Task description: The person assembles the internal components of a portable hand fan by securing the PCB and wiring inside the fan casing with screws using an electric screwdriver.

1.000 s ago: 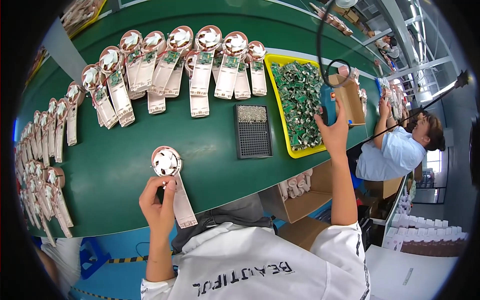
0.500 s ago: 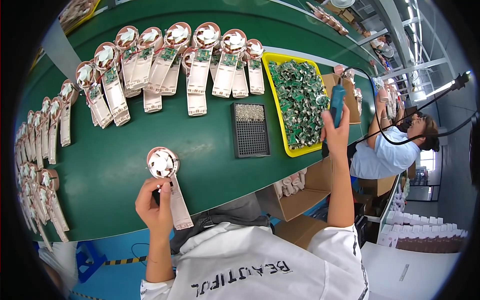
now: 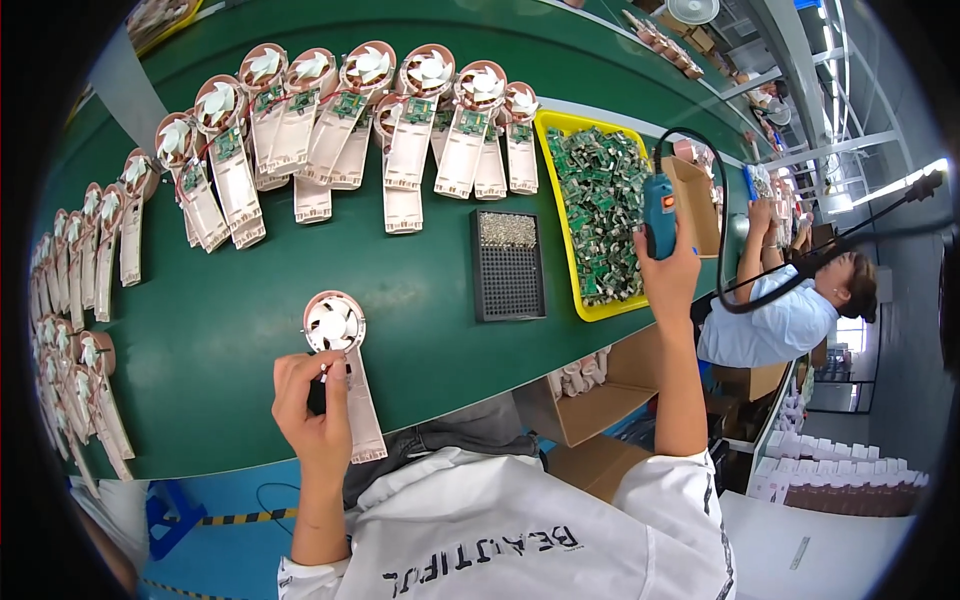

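My left hand [image 3: 313, 398] is closed in a pinch at the neck of a handheld fan housing [image 3: 363, 420], just below its round head. Small white and dark bits show at the fingertips, too small to name. The housing lies on the green table with its white fan blades [image 3: 333, 323] facing up and its long pale pink handle toward me. My right hand [image 3: 670, 275] is wrapped round a teal electric screwdriver [image 3: 660, 222], raised over the right edge of a yellow tray [image 3: 577, 290]. The screwdriver's black cable leaves its top; its bit is hidden.
Green circuit boards [image 3: 600, 210] fill the yellow tray. Beside it sits a black screw rack [image 3: 510, 285] with loose screws at one end. Several fan housings [image 3: 410, 150] line the far and left table. Cardboard boxes [image 3: 600, 405] stand below the edge. A co-worker [image 3: 765, 315] sits at right.
The screwdriver has tipped and turned in my right hand, showing a red patch, and its cable hangs in a lower loop. My left fingers have shifted slightly at the fan's neck.
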